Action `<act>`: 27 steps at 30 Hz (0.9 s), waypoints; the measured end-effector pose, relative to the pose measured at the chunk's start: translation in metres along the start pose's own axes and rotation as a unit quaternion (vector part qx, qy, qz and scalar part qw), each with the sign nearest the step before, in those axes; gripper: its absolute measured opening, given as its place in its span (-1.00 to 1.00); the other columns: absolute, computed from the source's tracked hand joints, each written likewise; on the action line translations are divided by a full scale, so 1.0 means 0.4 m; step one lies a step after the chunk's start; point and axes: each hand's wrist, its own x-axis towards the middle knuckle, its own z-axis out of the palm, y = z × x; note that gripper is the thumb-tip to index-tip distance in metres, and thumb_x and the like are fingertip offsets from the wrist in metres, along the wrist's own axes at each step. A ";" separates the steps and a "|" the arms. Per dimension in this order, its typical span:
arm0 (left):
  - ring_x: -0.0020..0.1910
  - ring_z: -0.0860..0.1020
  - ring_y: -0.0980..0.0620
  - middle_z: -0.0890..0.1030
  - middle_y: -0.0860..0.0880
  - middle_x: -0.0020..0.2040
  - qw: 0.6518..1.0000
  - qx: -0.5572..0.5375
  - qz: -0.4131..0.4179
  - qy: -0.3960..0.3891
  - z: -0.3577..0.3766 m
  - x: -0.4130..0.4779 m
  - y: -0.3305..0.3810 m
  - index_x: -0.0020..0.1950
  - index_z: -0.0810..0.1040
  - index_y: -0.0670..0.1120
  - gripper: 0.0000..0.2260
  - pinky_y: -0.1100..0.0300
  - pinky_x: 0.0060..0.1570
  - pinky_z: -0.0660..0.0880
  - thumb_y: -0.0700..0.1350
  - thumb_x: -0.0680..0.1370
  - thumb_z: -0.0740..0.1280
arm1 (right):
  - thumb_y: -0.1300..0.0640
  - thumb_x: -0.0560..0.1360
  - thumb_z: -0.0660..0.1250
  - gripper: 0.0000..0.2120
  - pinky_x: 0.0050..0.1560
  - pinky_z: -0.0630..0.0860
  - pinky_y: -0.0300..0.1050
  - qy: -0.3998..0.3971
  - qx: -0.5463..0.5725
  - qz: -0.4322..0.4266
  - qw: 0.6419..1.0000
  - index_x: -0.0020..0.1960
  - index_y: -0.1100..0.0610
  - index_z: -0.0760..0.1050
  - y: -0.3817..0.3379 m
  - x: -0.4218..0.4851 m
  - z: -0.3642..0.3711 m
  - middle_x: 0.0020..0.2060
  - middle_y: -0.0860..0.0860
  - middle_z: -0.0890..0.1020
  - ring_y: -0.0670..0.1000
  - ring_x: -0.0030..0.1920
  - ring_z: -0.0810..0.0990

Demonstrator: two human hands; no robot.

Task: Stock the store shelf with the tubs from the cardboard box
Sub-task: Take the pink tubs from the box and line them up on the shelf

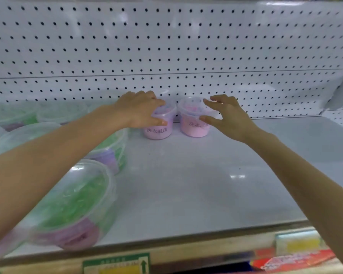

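Tub [158,125] label reads 洗衣凝珠; left hand [141,107] grips.

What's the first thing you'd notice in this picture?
Two pink tubs stand at the back of the white shelf: the left hand grips the left pink tub, the right hand touches the right pink tub with spread fingers. Big green-filled tubs crowd the left side.

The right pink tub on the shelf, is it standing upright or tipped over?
Upright. The right pink tub stands on its base on the shelf, clear lid on top, like the left pink tub beside it.
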 end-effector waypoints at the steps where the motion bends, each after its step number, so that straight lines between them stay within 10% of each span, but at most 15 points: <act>1: 0.33 0.34 -0.07 0.30 0.00 0.42 1.000 0.001 0.010 0.014 -0.014 -0.010 0.020 0.45 0.23 0.12 -0.42 0.03 0.22 0.32 0.28 0.48 0.19 | -0.13 0.51 0.26 -0.47 0.32 0.24 0.00 0.006 -0.017 -0.001 1.000 0.42 0.01 0.31 0.009 -0.023 -0.021 0.40 0.03 0.33 0.08 0.39 0.23; 27: -0.06 0.62 -0.12 0.63 -0.08 0.02 0.902 -0.128 0.392 0.130 0.117 -0.358 1.328 0.13 0.57 -0.09 -0.55 0.07 -0.10 0.53 0.15 0.42 0.15 | -0.17 0.52 0.20 -0.50 0.27 0.27 -0.02 -0.083 -0.231 0.302 0.921 0.41 -0.04 0.30 0.474 -1.376 -0.450 0.39 0.02 0.38 0.11 0.35 0.37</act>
